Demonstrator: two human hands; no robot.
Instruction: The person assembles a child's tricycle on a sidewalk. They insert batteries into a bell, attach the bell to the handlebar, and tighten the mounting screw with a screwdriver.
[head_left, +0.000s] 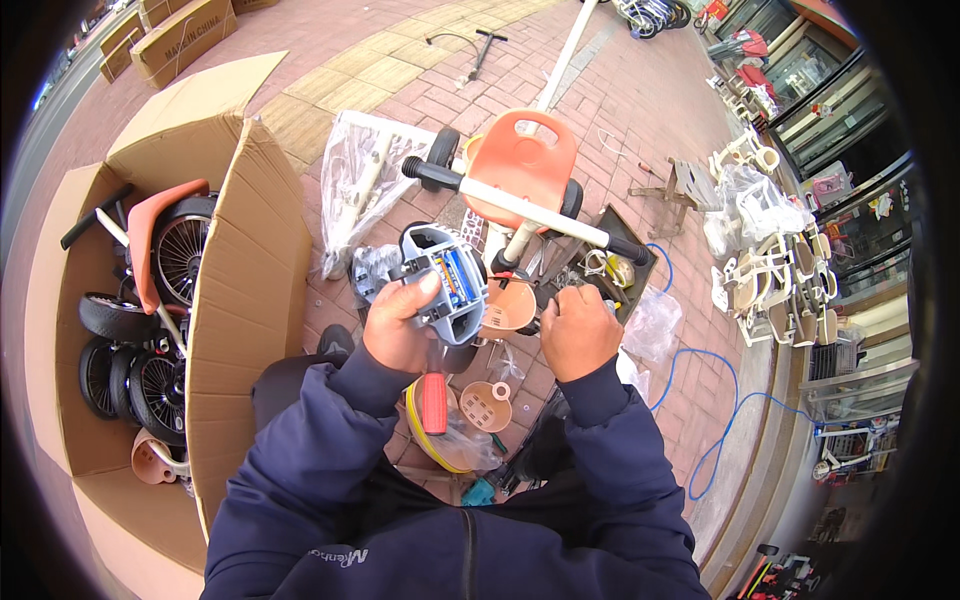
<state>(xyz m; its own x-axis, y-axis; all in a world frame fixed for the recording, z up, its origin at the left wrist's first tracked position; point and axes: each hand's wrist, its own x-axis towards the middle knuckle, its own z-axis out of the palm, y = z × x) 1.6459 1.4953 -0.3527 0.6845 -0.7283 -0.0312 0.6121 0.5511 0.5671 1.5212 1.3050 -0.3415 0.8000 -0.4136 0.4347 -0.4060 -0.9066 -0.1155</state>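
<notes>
Here, clamps grey battery housing [464,323] in left hand [397,328]. Right of that grip, curls right hand [580,334] closed, cannot tell around what.

We see a navy-blue jacket [420,570] with long, creased sleeves [630,455] ending in snug, darker cuffs [594,396]. A dark zip [469,545] runs down its front, and we notice small pale lettering [340,557] left of it. Dark trousers [288,386] and a dark shoe [336,341] complete our view.

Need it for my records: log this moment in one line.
Left hand: holds grey casing with batteries | Right hand: curled, contents unclear | Nearby: orange seat ahead, open carton at left
</notes>
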